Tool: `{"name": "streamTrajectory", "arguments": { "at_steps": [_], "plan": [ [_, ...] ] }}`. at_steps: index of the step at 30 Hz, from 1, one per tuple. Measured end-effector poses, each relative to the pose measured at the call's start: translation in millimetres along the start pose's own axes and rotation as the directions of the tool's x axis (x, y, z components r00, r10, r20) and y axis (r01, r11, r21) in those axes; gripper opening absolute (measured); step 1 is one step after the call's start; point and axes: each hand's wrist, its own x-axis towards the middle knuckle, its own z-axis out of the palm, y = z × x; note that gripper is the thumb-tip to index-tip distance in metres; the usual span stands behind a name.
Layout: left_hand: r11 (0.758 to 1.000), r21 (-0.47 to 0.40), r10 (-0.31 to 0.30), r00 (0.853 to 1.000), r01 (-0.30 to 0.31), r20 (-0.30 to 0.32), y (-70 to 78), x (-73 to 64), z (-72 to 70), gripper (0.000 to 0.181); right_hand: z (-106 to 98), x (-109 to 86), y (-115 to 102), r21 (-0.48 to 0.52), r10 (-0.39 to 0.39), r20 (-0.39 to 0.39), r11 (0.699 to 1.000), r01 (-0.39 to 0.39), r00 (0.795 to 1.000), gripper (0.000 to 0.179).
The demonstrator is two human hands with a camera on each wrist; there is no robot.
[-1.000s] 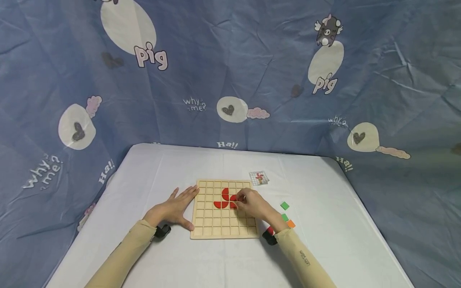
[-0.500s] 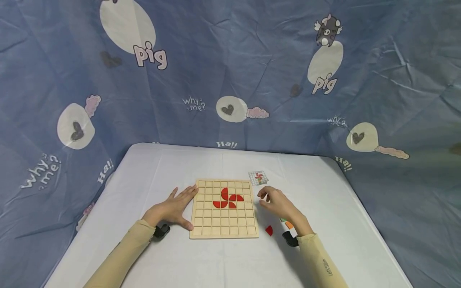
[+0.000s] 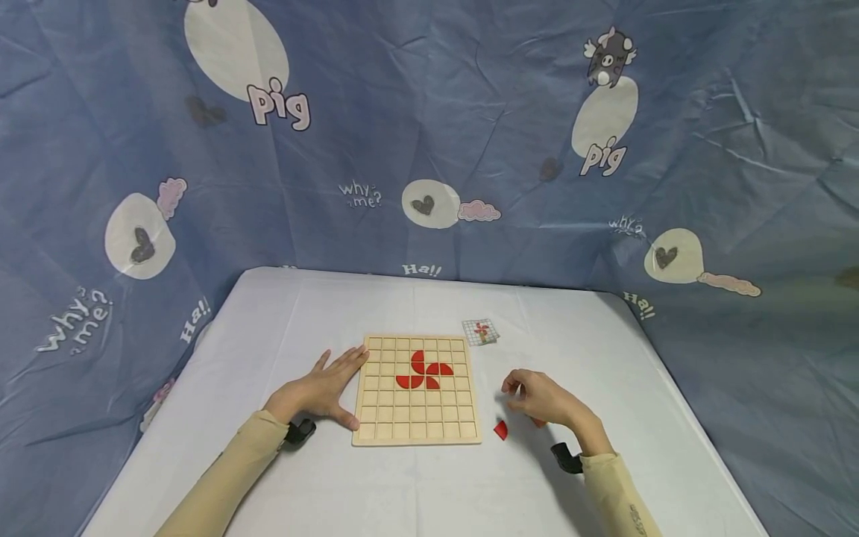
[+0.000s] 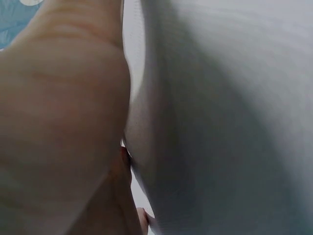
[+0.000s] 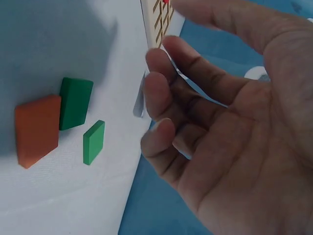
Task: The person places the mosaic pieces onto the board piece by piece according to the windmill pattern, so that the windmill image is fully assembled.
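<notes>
My left hand [image 3: 322, 391] rests on the table with fingers spread. Its fingertips and thumb touch the left side of the square wooden grid board [image 3: 389, 415]. Several red rounded pieces [image 3: 439, 369] sit in the board's cells in a pinwheel shape. Right of the board, my right hand [image 3: 545, 397] hovers over the table, fingers loosely bent and holding nothing. Below it in the right wrist view lie an orange block [image 5: 38, 131], a dark green block [image 5: 76, 104] and a lighter green tile [image 5: 94, 142]. A red quarter-round piece [image 3: 501, 430] lies left of that hand.
A small pattern card [image 3: 480, 332] with a red pinwheel figure lies beyond the board's back right corner. The table has a white cloth [image 3: 416, 492]. Blue printed fabric [image 3: 537, 246] hangs behind and at both sides.
My right hand has let go of a red piece on the board, lifted off and moved right and nearer, over the loose blocks. The left hand has stayed at the board's edge.
</notes>
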Motion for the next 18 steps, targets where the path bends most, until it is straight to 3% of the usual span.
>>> {"name": "streamTrajectory", "arguments": {
  "at_steps": [6, 18],
  "plan": [
    [1.0, -0.005, -0.004, 1.0, 0.004, -0.002, 0.1, 0.1, 0.3, 0.139, 7.1, -3.8, 1.7, 0.02, -0.02, 0.087, 1.0, 0.018, 0.996, 0.031],
    [1.0, -0.017, 0.008, 1.0, -0.008, -0.01, -0.9, -0.1, 0.8, 0.138, 21.0, -3.8, 0.0, 0.09, -0.059, 0.206, 0.995, 0.041, 0.977, 0.025]
  ]
}}
